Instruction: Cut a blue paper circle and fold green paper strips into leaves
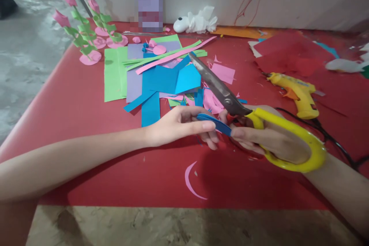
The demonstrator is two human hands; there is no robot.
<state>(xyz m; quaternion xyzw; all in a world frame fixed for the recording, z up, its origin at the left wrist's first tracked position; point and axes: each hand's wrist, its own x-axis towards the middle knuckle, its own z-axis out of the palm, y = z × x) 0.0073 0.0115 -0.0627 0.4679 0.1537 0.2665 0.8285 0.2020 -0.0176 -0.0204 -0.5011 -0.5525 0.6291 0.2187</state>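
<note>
My left hand (pixel 184 125) pinches a blue paper piece (pixel 220 126) between thumb and fingers. The piece looks rounded and seems to have more than one layer, seen nearly edge-on. My right hand (pixel 273 138) has its fingers through the yellow handles of a pair of scissors (pixel 223 92). The blades are together and point up and to the left, above the loose paper. A fingertip of my right hand also touches the right end of the blue piece. On the tabletop below both hands lies a thin pink paper crescent (pixel 189 178).
Blue paper (pixel 160 78), green paper (pixel 115 73), pink strips and scraps cover the middle of the red table (pixel 95 115). Pink paper flowers (pixel 86 27) stand at the back left. A yellow glue gun (pixel 300 92) with a black cord lies right. A white figure (pixel 196 23) sits behind.
</note>
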